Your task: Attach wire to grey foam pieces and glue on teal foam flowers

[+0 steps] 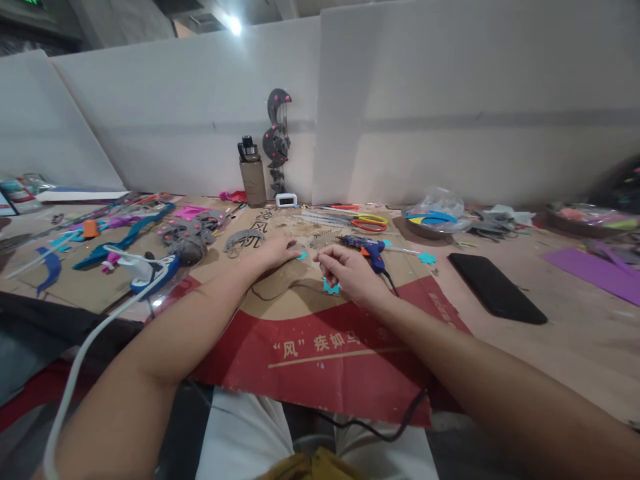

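My left hand is low over the cardboard, its fingers together and bent down. At its fingertips shows a small turquoise cutout, partly covered by the hand. My right hand is just to the right, its thumb and fingers closed in a pinch; whatever they hold is too small to make out. Below the right hand lies a turquoise scalloped cutout. Beyond the right hand rests a blue glue gun with an orange trigger, its dark cord running down toward me.
Scissors with yellow and red handles lie behind. A black phone sits at right, near purple sheets. At left are a blue-and-white power strip and grey yarn. A bottle stands by the white partition.
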### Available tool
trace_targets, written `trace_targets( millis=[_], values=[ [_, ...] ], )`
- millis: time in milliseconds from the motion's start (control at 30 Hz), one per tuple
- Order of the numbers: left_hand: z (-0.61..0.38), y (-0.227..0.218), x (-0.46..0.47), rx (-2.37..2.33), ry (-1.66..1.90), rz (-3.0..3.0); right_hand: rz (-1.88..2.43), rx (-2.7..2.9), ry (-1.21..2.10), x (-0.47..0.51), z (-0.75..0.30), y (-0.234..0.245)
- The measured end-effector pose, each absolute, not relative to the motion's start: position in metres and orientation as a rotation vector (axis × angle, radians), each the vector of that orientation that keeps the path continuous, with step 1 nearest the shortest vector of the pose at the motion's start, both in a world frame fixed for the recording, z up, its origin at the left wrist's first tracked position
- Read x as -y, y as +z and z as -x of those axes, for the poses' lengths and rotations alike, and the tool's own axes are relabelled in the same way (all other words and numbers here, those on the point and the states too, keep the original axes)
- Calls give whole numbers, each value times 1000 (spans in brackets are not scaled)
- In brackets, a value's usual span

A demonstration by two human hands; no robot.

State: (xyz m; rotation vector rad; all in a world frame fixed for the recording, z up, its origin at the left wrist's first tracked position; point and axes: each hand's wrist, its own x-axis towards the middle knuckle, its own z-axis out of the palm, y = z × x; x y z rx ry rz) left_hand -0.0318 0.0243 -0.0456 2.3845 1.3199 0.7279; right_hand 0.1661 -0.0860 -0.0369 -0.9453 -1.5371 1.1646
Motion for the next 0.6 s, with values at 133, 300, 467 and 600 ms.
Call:
trace_targets(
  millis=[133,300,467,600],
  values=[
    [27,-48,-22,-1277,694,-2454,924,1919,819,97,-158,-36],
    [29,-45,-23,-1205,638,-2443,782,2126,531,100,-146,-40],
    [27,-40,-19,-1248,520,-2419,792,2198,421,90,-141,-38],
    [24,-36,-14,-1369,562,-2333,893,2180,438,82,-143,-32]
  ],
)
